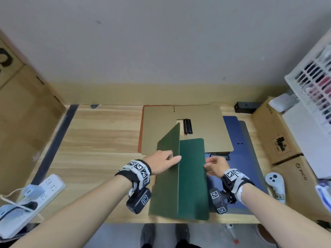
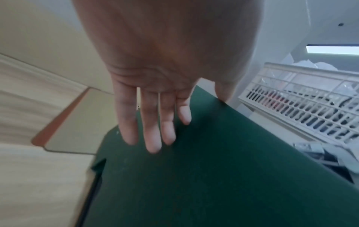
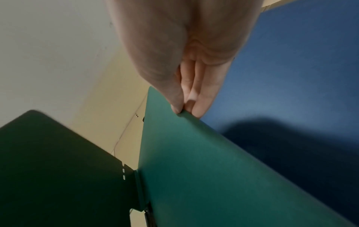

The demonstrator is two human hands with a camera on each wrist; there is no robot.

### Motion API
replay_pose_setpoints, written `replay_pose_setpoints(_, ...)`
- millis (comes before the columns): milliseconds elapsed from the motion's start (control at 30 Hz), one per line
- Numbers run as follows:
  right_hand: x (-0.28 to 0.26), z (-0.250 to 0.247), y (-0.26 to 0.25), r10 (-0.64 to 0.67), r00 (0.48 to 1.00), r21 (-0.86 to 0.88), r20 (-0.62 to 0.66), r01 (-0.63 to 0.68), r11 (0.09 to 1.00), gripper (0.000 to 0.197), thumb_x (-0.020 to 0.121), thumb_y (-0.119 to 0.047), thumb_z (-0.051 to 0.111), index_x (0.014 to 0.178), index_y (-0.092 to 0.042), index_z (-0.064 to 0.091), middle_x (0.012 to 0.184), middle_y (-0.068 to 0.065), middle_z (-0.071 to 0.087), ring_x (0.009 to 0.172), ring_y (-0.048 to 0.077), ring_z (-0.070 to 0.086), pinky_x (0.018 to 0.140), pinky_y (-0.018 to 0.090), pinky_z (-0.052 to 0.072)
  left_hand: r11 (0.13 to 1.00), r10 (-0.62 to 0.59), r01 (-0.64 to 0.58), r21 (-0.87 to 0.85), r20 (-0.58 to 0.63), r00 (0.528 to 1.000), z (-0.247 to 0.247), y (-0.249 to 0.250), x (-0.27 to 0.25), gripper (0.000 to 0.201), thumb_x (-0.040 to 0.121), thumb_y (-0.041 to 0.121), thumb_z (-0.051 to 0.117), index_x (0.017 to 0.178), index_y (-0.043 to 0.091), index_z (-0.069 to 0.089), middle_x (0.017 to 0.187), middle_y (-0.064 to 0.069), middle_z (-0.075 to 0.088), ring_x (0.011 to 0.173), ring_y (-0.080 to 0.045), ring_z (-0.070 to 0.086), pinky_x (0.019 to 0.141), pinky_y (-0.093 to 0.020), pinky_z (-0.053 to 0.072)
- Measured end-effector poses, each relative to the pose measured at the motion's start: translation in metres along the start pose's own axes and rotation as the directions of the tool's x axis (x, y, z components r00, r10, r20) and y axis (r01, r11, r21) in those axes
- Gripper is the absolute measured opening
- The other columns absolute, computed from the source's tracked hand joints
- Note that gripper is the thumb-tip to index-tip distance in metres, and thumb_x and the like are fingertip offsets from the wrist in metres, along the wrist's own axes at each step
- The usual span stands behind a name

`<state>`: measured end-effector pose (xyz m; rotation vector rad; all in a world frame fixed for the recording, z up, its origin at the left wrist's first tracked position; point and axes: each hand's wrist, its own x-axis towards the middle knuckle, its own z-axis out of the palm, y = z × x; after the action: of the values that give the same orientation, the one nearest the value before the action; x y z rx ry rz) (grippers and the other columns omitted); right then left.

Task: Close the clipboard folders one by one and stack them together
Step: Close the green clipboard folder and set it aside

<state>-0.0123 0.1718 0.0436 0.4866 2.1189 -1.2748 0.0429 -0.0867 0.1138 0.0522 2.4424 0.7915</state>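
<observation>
A dark green clipboard folder point(image 1: 193, 185) stands half folded near the table's front edge, its two covers meeting in a raised ridge. My left hand point(image 1: 161, 162) lies with straight fingers point(image 2: 155, 122) flat on the left cover point(image 2: 213, 169), the thumb reaching over the ridge. My right hand point(image 1: 215, 165) pinches the right cover's outer edge point(image 3: 213, 169) between thumb and fingers point(image 3: 202, 99). Behind it lies an open tan folder with an orange rim point(image 1: 206, 136) and a black clip point(image 1: 187, 126). To the right, an open blue folder point(image 1: 243, 158) lies flat.
Cardboard boxes point(image 1: 279, 140) and a white controller point(image 1: 275, 183) line the table's right side, with a white basket point(image 1: 313, 86) above them. A power strip point(image 1: 35, 194) lies at the front left. A large carton point(image 1: 26, 104) stands at the left, a black device point(image 1: 245, 106) at the back.
</observation>
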Motion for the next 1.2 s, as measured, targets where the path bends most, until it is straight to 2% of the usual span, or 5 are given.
replay_pose_setpoints(200, 0.008, -0.007, 0.004, 0.058, 0.990, 0.228, 0.126, -0.086, 0.970, 0.033, 0.091, 0.012, 0.037, 0.067, -0.006, 0.051, 0.051, 0.003, 0.053, 0.040, 0.011, 0.047, 0.049, 0.020, 0.044, 0.996, -0.068, 0.063, 0.070, 0.072, 0.995, 0.065, -0.021, 0.046, 0.024, 0.091, 0.036, 0.046, 0.106, 0.021, 0.058, 0.105, 0.003, 0.064, 0.096, -0.022, 0.061, 0.084, -0.036, 0.050)
replay_pose_setpoints(367, 0.029, -0.005, 0.023, 0.097, 0.985, 0.136, 0.145, -0.117, 0.984, 0.017, 0.090, -0.008, 0.062, 0.076, -0.012, 0.053, 0.060, 0.002, 0.049, 0.051, 0.012, 0.042, 0.056, 0.024, 0.042, 0.956, -0.291, 0.292, 0.021, -0.031, 0.956, 0.095, -0.064, 0.053, 0.035, 0.090, 0.020, 0.054, 0.124, 0.012, 0.053, 0.127, -0.008, 0.053, 0.110, -0.026, 0.058, 0.096, -0.035, 0.046)
replay_pose_setpoints(533, 0.042, 0.012, 0.030, 0.111, 0.977, 0.009, 0.180, -0.114, 0.993, 0.029, 0.092, -0.004, 0.057, 0.066, -0.012, 0.047, 0.067, 0.009, 0.057, 0.062, 0.019, 0.059, 0.070, 0.036, 0.058, 0.883, -0.468, 0.455, -0.113, -0.153, 0.870, 0.106, -0.084, 0.051, 0.045, 0.084, 0.019, 0.062, 0.124, 0.006, 0.046, 0.121, -0.014, 0.048, 0.100, -0.031, 0.058, 0.085, -0.036, 0.047)
replay_pose_setpoints(767, 0.041, 0.028, 0.008, 0.026, 0.972, 0.040, 0.233, -0.037, 0.999, 0.026, 0.096, 0.000, 0.047, 0.074, -0.013, 0.041, 0.074, 0.015, 0.056, 0.063, 0.023, 0.059, 0.047, 0.030, 0.057, 0.788, -0.586, 0.521, -0.329, -0.140, 0.798, 0.100, -0.103, 0.045, 0.025, 0.084, 0.017, 0.061, 0.105, 0.003, 0.061, 0.098, -0.009, 0.065, 0.087, -0.030, 0.065, 0.070, -0.033, 0.050)
replay_pose_setpoints(1200, 0.073, 0.147, -0.100, -0.104, 0.992, 0.169, 0.069, 0.091, 0.981, 0.017, 0.092, -0.001, 0.057, 0.081, -0.014, 0.055, 0.077, 0.008, 0.063, 0.044, 0.002, 0.063, 0.044, 0.021, 0.054, 0.740, -0.615, 0.427, -0.520, -0.265, 0.743, -0.012, -0.215, 0.025, 0.025, 0.098, 0.030, 0.050, 0.113, 0.011, 0.058, 0.106, -0.009, 0.068, 0.097, -0.031, 0.063, 0.083, -0.037, 0.050)
